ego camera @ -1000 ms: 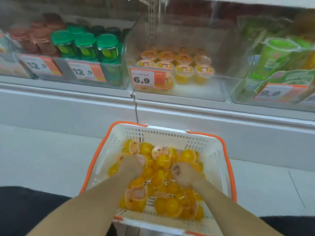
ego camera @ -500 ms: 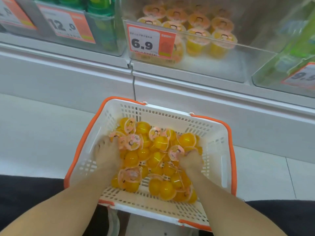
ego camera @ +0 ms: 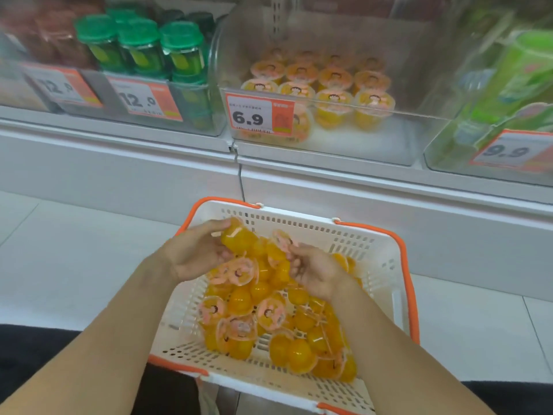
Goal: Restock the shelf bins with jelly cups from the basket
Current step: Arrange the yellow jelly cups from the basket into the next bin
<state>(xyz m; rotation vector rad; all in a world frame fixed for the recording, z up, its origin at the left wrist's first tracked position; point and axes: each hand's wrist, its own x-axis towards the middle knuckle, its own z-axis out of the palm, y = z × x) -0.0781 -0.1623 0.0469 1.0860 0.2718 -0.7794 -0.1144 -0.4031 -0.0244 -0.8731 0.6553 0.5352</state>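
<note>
Both hands lift a cluster of yellow plastic jelly cups (ego camera: 257, 256) above the white, orange-rimmed basket (ego camera: 380, 259); left hand (ego camera: 194, 256) and right hand (ego camera: 317, 272) each curl around cups. Farther off, the clear shelf bin (ego camera: 419, 85) holds more.

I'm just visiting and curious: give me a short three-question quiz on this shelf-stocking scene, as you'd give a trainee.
1. True or false: the left hand holds a jelly cup above the basket.
2. What price is on the tag of the bin with matching orange cups?
3. The jars left of that bin have lids of which colour: A red, B green, C blue?

Key: 1 true; 2 6.9; 3 B.
</note>
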